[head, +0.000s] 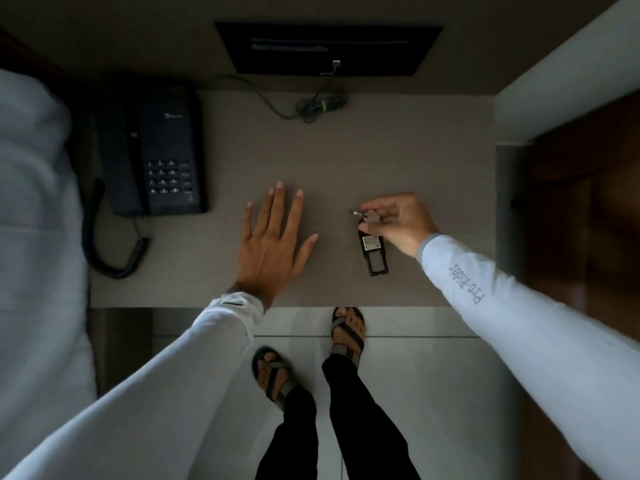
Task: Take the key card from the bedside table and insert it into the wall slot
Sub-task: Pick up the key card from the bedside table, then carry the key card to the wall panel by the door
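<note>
The key card is a black plastic tag with a white label and a metal key on a ring at its top end. It lies on the grey bedside table, right of centre. My right hand pinches the key and ring end of it; the tag's lower end still rests on the table. My left hand lies flat on the tabletop with fingers spread, a hand's width left of the key card. No wall slot is in view.
A dark telephone with a coiled cord stands at the table's left. A bundled cable lies at the back under a dark wall panel. White bedding is at left, a wooden door at right. My sandalled feet stand on pale tiles.
</note>
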The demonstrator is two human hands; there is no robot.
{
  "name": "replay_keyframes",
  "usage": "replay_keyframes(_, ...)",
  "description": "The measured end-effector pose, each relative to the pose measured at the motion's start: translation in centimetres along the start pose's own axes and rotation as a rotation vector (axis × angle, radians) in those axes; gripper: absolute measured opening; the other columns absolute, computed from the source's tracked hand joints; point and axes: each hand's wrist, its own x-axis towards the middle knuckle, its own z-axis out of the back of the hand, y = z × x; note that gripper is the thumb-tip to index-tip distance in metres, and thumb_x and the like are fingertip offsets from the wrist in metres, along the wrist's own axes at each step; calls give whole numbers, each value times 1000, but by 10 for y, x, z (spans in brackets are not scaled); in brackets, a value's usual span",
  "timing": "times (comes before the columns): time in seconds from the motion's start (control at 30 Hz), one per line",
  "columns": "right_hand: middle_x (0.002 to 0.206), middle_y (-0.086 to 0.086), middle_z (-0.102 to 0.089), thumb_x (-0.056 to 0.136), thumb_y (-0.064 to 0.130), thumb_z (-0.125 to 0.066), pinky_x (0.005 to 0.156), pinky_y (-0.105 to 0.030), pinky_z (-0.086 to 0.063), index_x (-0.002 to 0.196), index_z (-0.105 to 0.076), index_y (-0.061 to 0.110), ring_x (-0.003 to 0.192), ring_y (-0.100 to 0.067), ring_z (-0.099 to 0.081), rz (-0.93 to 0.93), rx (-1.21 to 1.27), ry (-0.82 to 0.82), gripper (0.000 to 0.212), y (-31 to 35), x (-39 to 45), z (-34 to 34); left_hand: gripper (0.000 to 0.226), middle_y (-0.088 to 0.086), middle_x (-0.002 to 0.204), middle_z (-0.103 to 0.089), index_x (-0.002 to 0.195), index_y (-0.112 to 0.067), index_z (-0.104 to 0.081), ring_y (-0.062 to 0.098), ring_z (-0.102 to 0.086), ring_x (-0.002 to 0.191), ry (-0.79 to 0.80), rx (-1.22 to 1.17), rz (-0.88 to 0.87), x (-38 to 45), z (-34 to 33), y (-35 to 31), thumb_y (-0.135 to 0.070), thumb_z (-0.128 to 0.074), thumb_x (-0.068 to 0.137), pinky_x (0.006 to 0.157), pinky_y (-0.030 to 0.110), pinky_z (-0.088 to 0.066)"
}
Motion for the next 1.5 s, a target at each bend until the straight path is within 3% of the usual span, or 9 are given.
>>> replay_keyframes(0.13, 113, -12, -69, 84, 2, -71, 75, -3, -47, 123, -66, 3, 95, -12, -63, 10, 72, -46, 40, 16, -13, 5, 77, 29, 168, -34, 164, -8, -33, 44, -40, 153, -9, 5, -19, 5, 30, 2, -58, -30, 106, 124, 68, -32)
replay_keyframes(0.27, 118, -11, -72, 91, 7, -64, 76, -2, -46, 122, -68, 6, 102, -10, -64, 27, 109, -88, 31, 51, -35, 19, 75, 28, 170, -32, 165, -10, -32, 42, -37, 155, -105, 43, -59, 16, 82, 6, -59, -34, 107, 124, 69, -33)
replay_keyframes(0.4, 112, -9, -74, 88, 4, -65, 91, -24, -52, 111, -73, 16, 103, -18, -70, 57, 211, -140, 27, 115, -75, 52, 72, 26, 170, -33, 165, -13, -33, 40, -39, 155, -275, 78, -92, 32, 169, 7, -57, -41, 108, 123, 67, -35)
replay_keyframes(0.5, 104, -11, -76, 85, 5, -70, 91, -39, -58, 99, -73, 18, 100, -22, -73, 84, 291, -171, 19, 169, -111, 80, 73, 26, 170, -33, 165, -13, -32, 40, -38, 155, -375, 100, -94, 41, 240, 8, -58, -42, 109, 123, 66, -35)
replay_keyframes(0.6, 104, -12, -77, 84, 5, -71, 82, -36, -61, 91, -74, 20, 96, -19, -74, 158, 289, -198, 17, 220, -152, 109, 74, 25, 171, -32, 166, -14, -30, 39, -36, 156, -474, 130, -97, 44, 312, 11, -59, -40, 109, 124, 65, -35)
replay_keyframes(1.0, 100, -11, -76, 82, 8, -74, 87, -38, -60, 100, -76, 14, 98, -19, -71, 509, 241, -453, 19, 396, -387, 234, 73, 25, 171, -32, 166, -14, -29, 40, -36, 156, -845, 141, -260, 19, 591, -33, -59, -37, 109, 124, 67, -33)
replay_keyframes(1.1, 103, -19, -75, 83, 4, -72, 87, -41, -60, 101, -74, 10, 94, -24, -70, 560, 252, -558, 19, 405, -450, 270, 73, 26, 169, -35, 164, -13, -35, 40, -39, 155, -912, 103, -348, 15, 636, -77, -57, -44, 107, 123, 66, -36)
replay_keyframes(1.23, 103, -18, -73, 84, 3, -71, 82, -34, -60, 104, -73, 11, 94, -23, -70, 592, 255, -730, 22, 382, -535, 323, 71, 26, 168, -38, 162, -12, -39, 40, -42, 153, -989, 34, -498, 8, 677, -163, -56, -46, 107, 121, 66, -39)
replay_keyframes(1.5, 117, -28, -69, 86, 1, -68, 100, -50, -53, 114, -71, 5, 108, -32, -69, 500, 244, -1084, 28, 270, -722, 417, 73, 24, 172, -31, 166, -17, -31, 38, -35, 157, -1026, -127, -819, -54, 723, -368, -59, -38, 107, 125, 66, -33)
